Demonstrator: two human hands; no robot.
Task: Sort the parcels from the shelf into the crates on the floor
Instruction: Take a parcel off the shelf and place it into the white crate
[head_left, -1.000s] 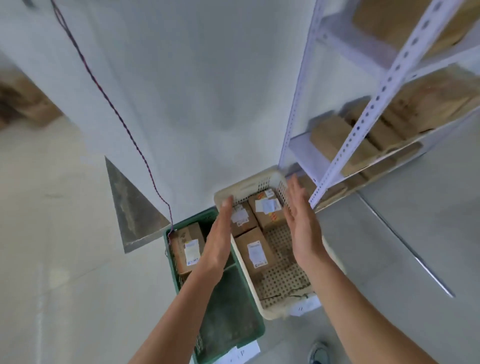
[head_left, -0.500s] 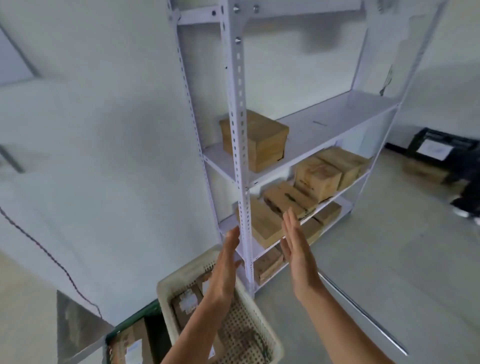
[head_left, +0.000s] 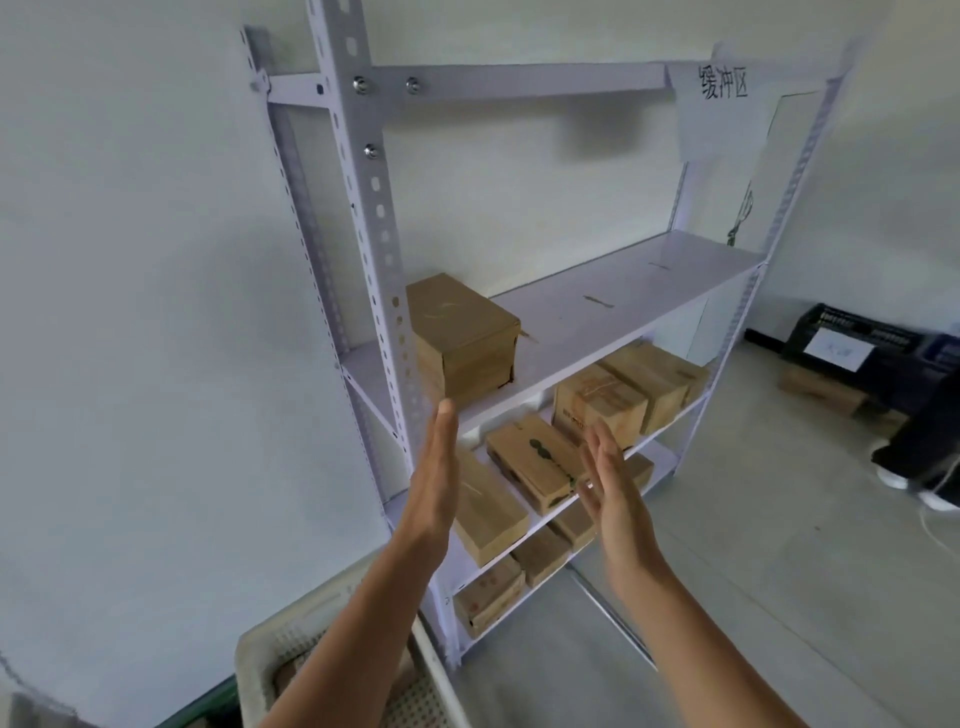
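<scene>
Brown cardboard parcels crowded the white metal shelf; plenty seemingly left to sort. Left hand and right hand hovered, fingers straight, holding nothing.

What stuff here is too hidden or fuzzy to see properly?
Head view, all of it:
White crate: the left arm and the bottom edge hide what's inside.
Green crate: only a sliver shows at the bottom edge.
Lowest boxes: some sit partly behind the right hand.
Label on the black crate: too blurred to read.
Person at the right edge: cut off, only a leg and shoes.
</scene>
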